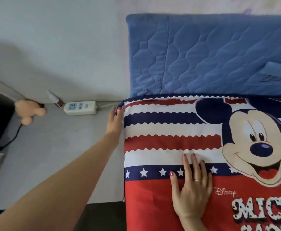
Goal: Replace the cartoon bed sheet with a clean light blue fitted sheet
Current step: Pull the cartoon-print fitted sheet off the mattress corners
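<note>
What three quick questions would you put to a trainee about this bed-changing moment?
1. True or false: the right hand lies flat with straight fingers on the cartoon sheet.
2. The left hand is at: A) the power strip; B) the sheet's corner at the bed's edge; C) the blue quilted headboard cover.
3. Fill in: the ring on the right hand is coloured ____.

Key:
1. True.
2. B; its fingers meet the corner, though whether they pinch the cloth cannot be told.
3. Gold.
</note>
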